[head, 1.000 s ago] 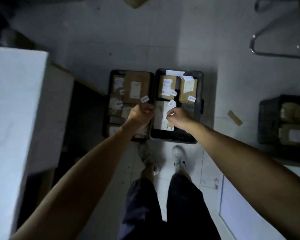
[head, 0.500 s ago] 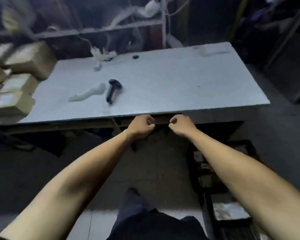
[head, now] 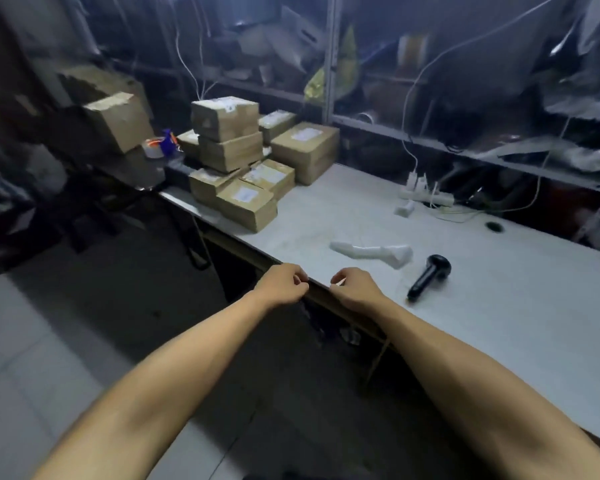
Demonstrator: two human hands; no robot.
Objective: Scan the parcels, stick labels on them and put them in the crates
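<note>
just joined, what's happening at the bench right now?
A person stands at the white table, both fists curled at its near edge. The right hand seems to pinch a small white scrap, perhaps a label; whether the left hand holds anything is unclear. A stack of brown parcels waits at the table's far left end. The black scanner lies untouched beside a white handheld device. No crate is in view.

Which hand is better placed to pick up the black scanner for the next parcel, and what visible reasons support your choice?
Probably the right hand. The black scanner lies on the table just to its right, handle end nearest. The left hand would have to cross over. The right fingers seem to pinch something small and white, though.
</note>
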